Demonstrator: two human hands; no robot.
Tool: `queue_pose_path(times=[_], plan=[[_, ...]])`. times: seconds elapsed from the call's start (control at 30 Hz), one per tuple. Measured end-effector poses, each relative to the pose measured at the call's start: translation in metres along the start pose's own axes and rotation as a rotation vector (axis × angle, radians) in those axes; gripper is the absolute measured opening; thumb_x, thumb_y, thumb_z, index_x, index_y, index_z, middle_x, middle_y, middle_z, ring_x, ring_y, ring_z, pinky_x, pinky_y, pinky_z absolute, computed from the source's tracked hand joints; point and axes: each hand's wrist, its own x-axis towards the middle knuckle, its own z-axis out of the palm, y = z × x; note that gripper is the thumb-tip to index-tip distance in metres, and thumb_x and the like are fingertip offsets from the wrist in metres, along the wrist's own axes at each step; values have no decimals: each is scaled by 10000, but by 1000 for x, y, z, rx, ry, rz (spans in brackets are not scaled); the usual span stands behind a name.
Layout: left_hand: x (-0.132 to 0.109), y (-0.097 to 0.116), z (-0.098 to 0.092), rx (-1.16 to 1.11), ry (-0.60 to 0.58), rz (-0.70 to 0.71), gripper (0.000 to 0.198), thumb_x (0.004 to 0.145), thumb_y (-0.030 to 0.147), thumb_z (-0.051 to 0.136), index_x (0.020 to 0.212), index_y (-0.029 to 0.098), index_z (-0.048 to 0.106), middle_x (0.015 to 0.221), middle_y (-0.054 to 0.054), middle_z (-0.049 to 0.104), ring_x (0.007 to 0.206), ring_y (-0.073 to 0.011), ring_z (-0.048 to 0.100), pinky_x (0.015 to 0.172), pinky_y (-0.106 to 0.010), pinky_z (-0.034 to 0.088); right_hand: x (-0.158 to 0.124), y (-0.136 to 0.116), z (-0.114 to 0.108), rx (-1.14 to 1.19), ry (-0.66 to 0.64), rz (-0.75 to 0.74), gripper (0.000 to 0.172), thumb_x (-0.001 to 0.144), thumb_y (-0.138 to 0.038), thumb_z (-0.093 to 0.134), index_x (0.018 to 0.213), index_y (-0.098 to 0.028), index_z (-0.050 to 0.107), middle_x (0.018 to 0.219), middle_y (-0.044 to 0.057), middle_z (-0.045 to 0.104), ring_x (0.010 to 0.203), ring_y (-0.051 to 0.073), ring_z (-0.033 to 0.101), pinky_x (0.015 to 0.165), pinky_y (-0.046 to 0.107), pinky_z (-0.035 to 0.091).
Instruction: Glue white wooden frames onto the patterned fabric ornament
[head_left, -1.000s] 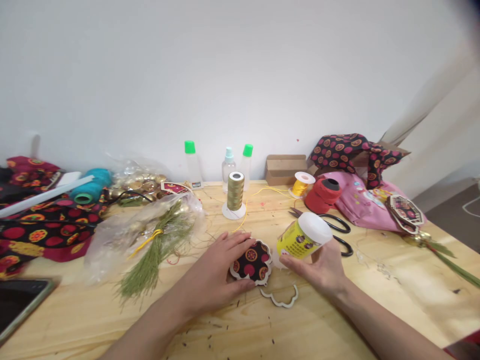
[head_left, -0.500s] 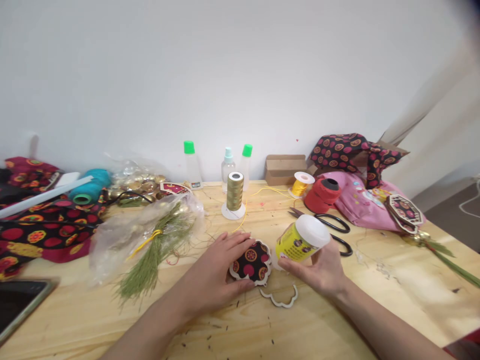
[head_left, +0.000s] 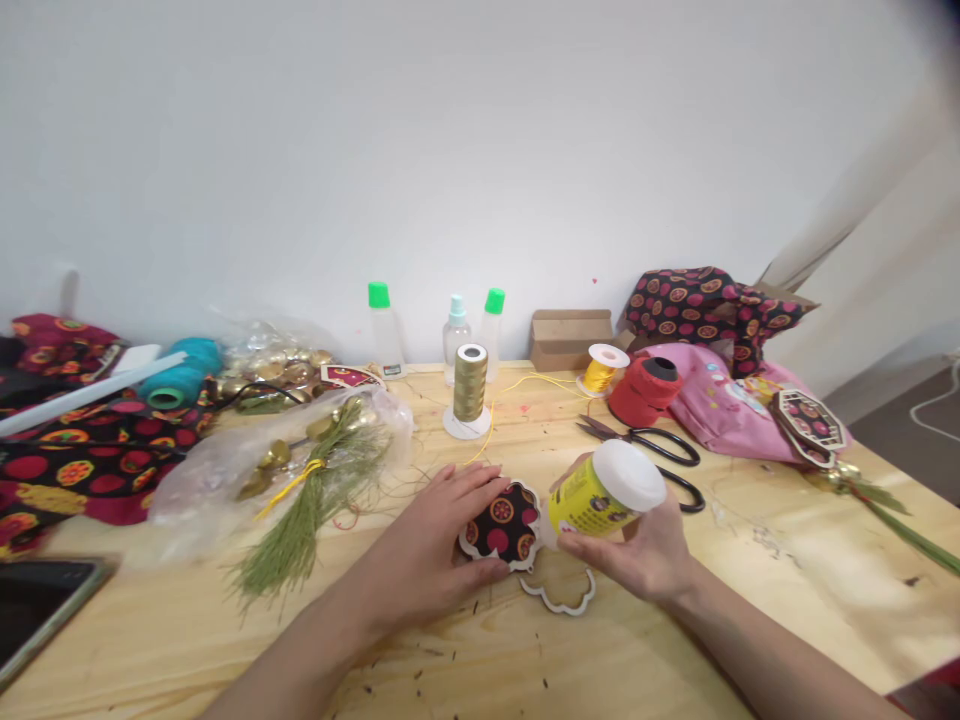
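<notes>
My left hand (head_left: 429, 548) grips a scalloped wooden piece (head_left: 504, 523) covered in dark fabric with red and orange dots, tilted up on the wooden table (head_left: 675, 640). My right hand (head_left: 646, 553) holds a yellow glue bottle (head_left: 600, 490) with a white cap, tipped over so its hidden end points at that piece. A matching pale scalloped frame (head_left: 561, 588) lies flat on the table just below both hands.
Black scissors (head_left: 660, 460), a red cord spool (head_left: 646, 388), a yellow thread spool (head_left: 604, 368) and a gold thread cone (head_left: 470, 388) stand behind the hands. A plastic bag with green tassels (head_left: 311, 480) lies to the left. Patterned fabric (head_left: 82, 450) covers the left end.
The glue bottle in my right hand has tipped and dropped slightly toward the fabric piece. My left hand has stayed on the piece. The plastic bag at the left has shifted a little.
</notes>
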Motion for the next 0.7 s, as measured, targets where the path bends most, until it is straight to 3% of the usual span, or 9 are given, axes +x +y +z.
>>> queue_pose_path(times=[0.37, 0.53, 0.7], plan=[[-1, -3, 1, 12, -8, 11, 683, 724, 430, 620, 1327, 300, 326, 1398, -56, 381, 1278, -260, 324, 1070, -513, 163, 0, -3, 1, 2, -23, -6, 224, 626, -360, 700, 700, -187, 579, 619, 27, 612, 570, 198, 596, 532, 311, 526], [-1, -3, 1, 20, -10, 13, 691, 726, 441, 614, 1332, 293, 317, 1400, -60, 377, 1280, -257, 322, 1071, -514, 162, 1, -4, 0, -13, -27, -14, 177, 631, -310, 694, 698, -188, 585, 618, 26, 618, 561, 188, 597, 529, 296, 526], [-1, -2, 1, 4, 13, 11, 670, 718, 418, 631, 1315, 291, 355, 1384, -69, 403, 1264, -271, 348, 1063, -518, 179, 0, -3, 2, 15, -55, -31, 251, 607, -356, 710, 766, -199, 594, 680, 36, 639, 597, 211, 611, 546, 323, 531]])
